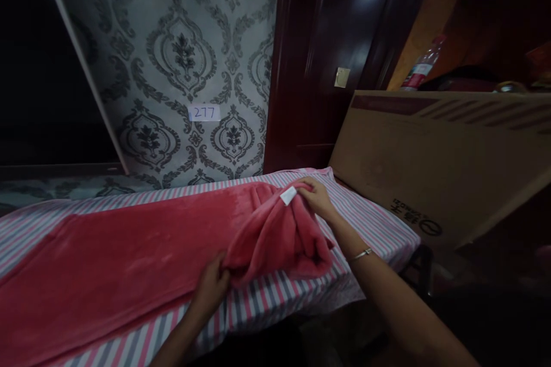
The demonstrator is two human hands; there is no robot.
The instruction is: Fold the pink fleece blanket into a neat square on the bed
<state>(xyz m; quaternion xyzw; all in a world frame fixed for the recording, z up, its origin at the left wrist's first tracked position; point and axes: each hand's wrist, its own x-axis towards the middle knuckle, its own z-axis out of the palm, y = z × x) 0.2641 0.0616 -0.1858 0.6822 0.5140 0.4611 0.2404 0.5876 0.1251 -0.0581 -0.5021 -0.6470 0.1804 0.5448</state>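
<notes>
A long red plush blanket (142, 246) lies along the table, flat on the left and bunched up at its right end. My left hand (213, 281) pinches the near edge of the bunched part. At the far corner, close to a white label (288, 195), my right hand (316, 198) grips the same fabric, with a bracelet on the wrist. Between the two hands the cloth is lifted into loose folds. The fingertips of both hands are partly hidden by the fabric.
A striped cloth (370, 218) covers the table. To the right leans a large cardboard box (439, 160), with a plastic bottle (422, 66) behind its top edge. A dark screen (51, 69) stands at left, and a wall card (204, 112) reads 277.
</notes>
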